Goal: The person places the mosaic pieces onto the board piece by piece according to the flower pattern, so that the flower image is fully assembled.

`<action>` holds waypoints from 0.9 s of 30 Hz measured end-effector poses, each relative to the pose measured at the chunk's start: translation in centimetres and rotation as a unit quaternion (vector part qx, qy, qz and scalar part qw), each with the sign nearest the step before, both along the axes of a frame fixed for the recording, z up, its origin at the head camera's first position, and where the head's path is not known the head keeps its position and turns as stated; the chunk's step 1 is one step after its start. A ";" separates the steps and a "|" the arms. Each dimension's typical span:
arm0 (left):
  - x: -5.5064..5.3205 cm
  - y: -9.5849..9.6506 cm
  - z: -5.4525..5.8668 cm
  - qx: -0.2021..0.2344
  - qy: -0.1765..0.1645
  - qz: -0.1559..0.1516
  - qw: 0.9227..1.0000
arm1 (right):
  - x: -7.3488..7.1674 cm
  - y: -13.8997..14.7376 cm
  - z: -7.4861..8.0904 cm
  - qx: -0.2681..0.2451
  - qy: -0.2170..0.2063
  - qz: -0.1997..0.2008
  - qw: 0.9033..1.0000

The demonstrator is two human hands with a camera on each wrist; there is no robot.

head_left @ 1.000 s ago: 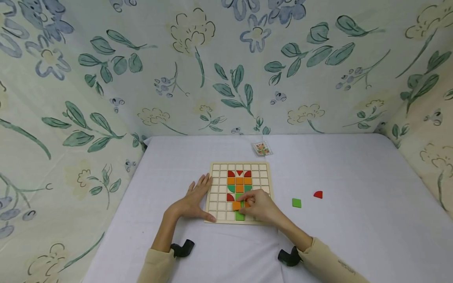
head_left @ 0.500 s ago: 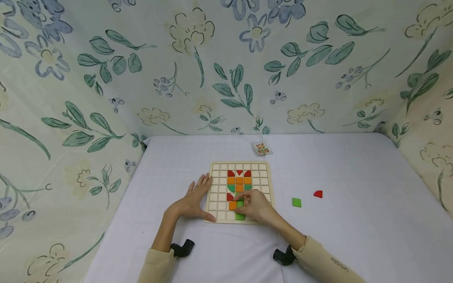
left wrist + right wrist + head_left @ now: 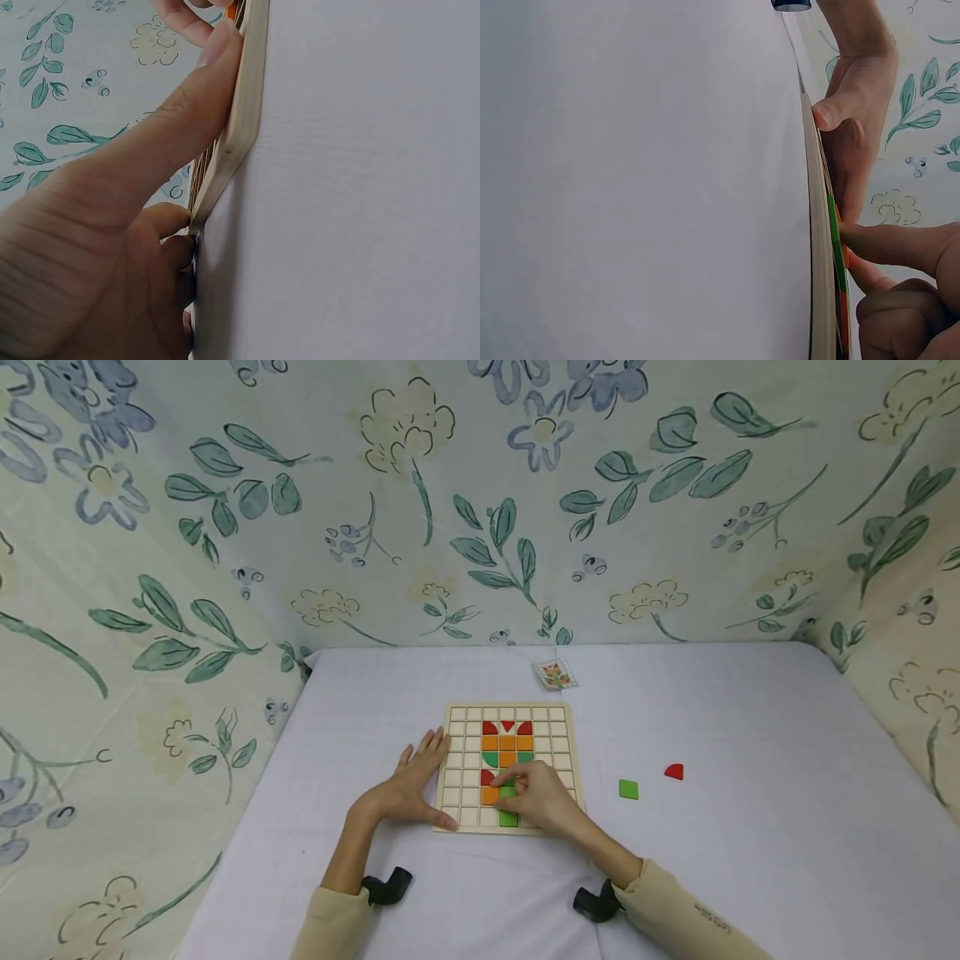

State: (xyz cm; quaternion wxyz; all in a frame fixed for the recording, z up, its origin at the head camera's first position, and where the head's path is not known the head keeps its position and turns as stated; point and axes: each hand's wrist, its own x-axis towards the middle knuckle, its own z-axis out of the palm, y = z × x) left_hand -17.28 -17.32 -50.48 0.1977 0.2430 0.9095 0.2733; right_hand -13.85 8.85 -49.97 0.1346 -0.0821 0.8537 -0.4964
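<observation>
A square wooden grid board (image 3: 510, 704) lies on the white cloth, with red, orange and green tiles forming a pattern in its middle columns. My left hand (image 3: 408, 789) rests along its left edge, fingers extended and thumb (image 3: 199, 94) on the near left corner. With thumb and index finger, my right hand (image 3: 551, 802) pinches an orange square tile (image 3: 489, 796) low over a cell left of the green column. A red quarter-circle tile (image 3: 487, 776) sits just above that cell, a green square tile (image 3: 508, 819) below and right. The right hand hides the board's lower right part.
To the right of the board lie a loose green tile (image 3: 628, 790) and a red quarter-circle tile (image 3: 674, 772). Behind the board is a small pattern card (image 3: 556, 675). Flowered cloth (image 3: 495, 552) hangs at the back and sides.
My right hand has moved left with the orange tile, from over the green column to the cell at its left. My left hand has stayed on the board's edge.
</observation>
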 end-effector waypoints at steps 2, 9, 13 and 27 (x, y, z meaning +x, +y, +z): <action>0.0 0.0 0.0 0.000 -0.001 0.000 1.000 | 0.0 -0.1 -0.1 0.000 0.001 0.000 1.000; 0.0 0.0 0.1 0.004 -0.003 -0.001 1.000 | 0.0 -0.4 -0.1 -0.001 0.010 0.002 1.000; 0.0 0.0 0.0 0.005 -0.001 -0.001 1.000 | 0.1 -0.2 0.1 -0.005 0.004 -0.001 1.000; 0.0 0.1 0.0 -0.007 0.001 0.004 1.000 | 0.2 6.4 2.2 -0.016 -0.032 -0.029 0.999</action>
